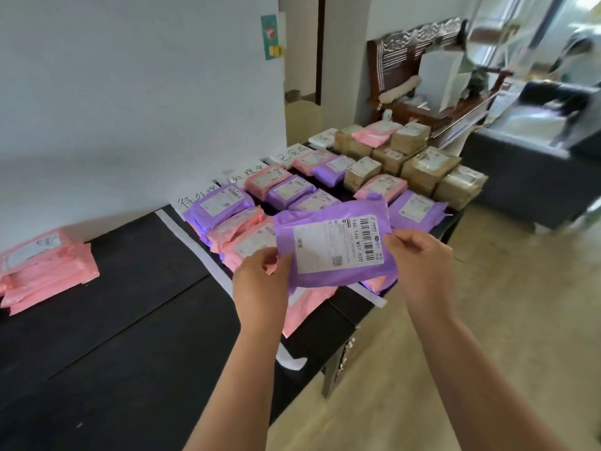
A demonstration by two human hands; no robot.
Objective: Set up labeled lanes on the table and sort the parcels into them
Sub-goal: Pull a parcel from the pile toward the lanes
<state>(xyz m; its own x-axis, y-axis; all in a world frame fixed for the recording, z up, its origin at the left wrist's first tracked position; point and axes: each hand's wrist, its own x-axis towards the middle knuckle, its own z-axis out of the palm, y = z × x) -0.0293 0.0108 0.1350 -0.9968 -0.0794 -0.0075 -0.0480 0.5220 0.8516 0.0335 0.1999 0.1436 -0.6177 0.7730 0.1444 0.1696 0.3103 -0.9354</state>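
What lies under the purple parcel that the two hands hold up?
Below the purple parcel, held by the left hand and right hand, pink parcels lie on the black table. How many, and their labels, the parcel hides.

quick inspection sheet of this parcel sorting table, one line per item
surface: black table, with a white tape strip marking a lane edge
job's things: purple parcel held above the table; handwritten paper labels along the wall side; sorted mailers, pink and purple, and brown boxes lie in lanes; pink stack lies apart at far left
clutter: white scrap at the table's near edge
grippers: left hand and right hand both grip the purple parcel, fingers curled on its edges
cables: nothing seen
surroundings: white wall, carved wooden bench, dark sofa, pale floor
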